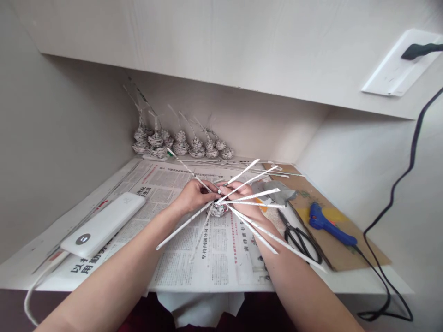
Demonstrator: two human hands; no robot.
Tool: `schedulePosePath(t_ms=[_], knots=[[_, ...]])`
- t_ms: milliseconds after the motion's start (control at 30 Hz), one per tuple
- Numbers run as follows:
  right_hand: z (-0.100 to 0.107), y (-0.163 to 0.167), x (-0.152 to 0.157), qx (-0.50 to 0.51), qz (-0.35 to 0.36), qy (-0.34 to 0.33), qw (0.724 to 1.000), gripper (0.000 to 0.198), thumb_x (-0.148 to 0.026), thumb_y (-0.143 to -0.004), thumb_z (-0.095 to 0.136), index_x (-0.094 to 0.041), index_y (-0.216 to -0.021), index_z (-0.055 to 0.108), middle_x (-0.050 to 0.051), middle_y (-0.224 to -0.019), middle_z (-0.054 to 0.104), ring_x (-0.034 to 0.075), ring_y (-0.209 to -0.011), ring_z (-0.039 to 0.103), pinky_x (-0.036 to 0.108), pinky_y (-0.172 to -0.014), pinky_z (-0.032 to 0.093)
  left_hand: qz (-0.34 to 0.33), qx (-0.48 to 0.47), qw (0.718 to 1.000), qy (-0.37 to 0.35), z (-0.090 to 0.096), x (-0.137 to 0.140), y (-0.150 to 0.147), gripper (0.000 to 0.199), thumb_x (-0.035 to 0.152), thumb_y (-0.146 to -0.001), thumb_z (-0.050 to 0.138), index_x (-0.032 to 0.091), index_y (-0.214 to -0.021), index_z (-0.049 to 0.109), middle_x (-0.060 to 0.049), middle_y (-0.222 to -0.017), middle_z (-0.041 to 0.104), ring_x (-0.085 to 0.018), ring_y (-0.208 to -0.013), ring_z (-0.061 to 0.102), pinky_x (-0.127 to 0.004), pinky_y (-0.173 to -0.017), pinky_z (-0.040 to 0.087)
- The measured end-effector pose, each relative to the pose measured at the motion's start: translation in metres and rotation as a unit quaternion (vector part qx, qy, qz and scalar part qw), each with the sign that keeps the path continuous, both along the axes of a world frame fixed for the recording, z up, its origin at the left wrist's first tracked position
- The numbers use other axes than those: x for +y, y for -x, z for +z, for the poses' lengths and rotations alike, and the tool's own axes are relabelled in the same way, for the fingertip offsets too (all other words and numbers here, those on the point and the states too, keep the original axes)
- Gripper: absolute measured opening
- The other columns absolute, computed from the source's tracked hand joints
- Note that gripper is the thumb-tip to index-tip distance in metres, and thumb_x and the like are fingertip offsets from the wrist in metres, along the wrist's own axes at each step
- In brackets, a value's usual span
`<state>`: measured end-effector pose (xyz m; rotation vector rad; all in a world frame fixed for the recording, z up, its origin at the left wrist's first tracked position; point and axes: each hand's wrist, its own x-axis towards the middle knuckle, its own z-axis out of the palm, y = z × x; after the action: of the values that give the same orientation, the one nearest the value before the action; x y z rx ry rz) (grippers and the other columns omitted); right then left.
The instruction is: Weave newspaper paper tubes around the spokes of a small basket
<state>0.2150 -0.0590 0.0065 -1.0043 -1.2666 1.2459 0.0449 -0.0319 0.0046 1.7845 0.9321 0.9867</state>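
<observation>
Between my hands, over the newspaper, is a small round piece woven from rolled paper (pixel 218 210). Several white rolled-paper strips (pixel 249 197) fan out from its top, mostly toward the right and front. My left hand (pixel 198 193) pinches a paper strip at the weave's upper left, its fingers closed. On the far right side, my right hand (pixel 238 188) is also closed around strips at the top of the piece; its fingertips are partly hidden behind them. The two hands' fingers nearly meet there.
Several woven paper gourds (pixel 197 147) stand along the back wall. Loose paper strips (pixel 242 164) lie before them. At right are black scissors (pixel 299 237) and a blue glue gun (pixel 330 225) on cardboard (pixel 367 256), its cord trailing. A white power bank (pixel 104 223) lies left on newspaper (pixel 180 258).
</observation>
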Motion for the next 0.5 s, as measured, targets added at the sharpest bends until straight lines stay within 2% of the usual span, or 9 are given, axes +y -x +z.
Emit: schedulePosePath(t_ms=[133,233,333,500], knots=[[0.007,-0.006,-0.005,-0.010,0.030,0.017,0.999,0.039,-0.040,-0.064,0.080,-0.019,-0.092,0.066,0.000,-0.070,0.067,0.012,-0.051,0.059,0.023,-0.047,0.049,0.036,0.027,0.999,-0.021,0.003,-0.004,-0.002,0.023,0.035,-0.069,0.070,0.013,-0.076,0.071,-0.005,-0.070,0.071,-0.017,-0.065,0.061,-0.027,-0.063,0.045],[0.008,-0.015,-0.005,-0.071,0.072,0.043,0.994,0.033,-0.036,-0.061,0.082,-0.017,-0.083,0.066,0.000,-0.068,0.067,0.012,-0.053,0.061,0.022,-0.049,0.049,0.067,0.030,0.997,-0.038,0.003,-0.006,-0.003,0.019,0.033,-0.069,0.070,0.014,-0.073,0.070,-0.004,-0.070,0.070,-0.017,-0.068,0.061,-0.027,-0.066,0.045],[0.004,-0.022,-0.001,-0.148,0.062,0.057,0.985,0.025,-0.036,-0.064,0.079,-0.016,-0.075,0.067,0.001,-0.064,0.067,0.012,-0.053,0.060,0.020,-0.047,0.046,0.067,0.032,0.997,-0.037,0.003,-0.007,-0.003,0.018,0.033,-0.069,0.070,0.015,-0.074,0.070,-0.003,-0.072,0.070,-0.018,-0.070,0.062,-0.027,-0.069,0.045],[0.000,-0.031,0.005,-0.231,0.069,0.048,0.969,0.021,-0.036,-0.066,0.077,-0.018,-0.075,0.072,0.000,-0.059,0.067,0.009,-0.046,0.054,0.018,-0.040,0.038,0.069,0.024,0.997,-0.028,0.004,-0.006,-0.002,0.021,0.036,-0.067,0.071,0.016,-0.073,0.069,-0.003,-0.071,0.070,-0.019,-0.070,0.061,-0.028,-0.069,0.046]])
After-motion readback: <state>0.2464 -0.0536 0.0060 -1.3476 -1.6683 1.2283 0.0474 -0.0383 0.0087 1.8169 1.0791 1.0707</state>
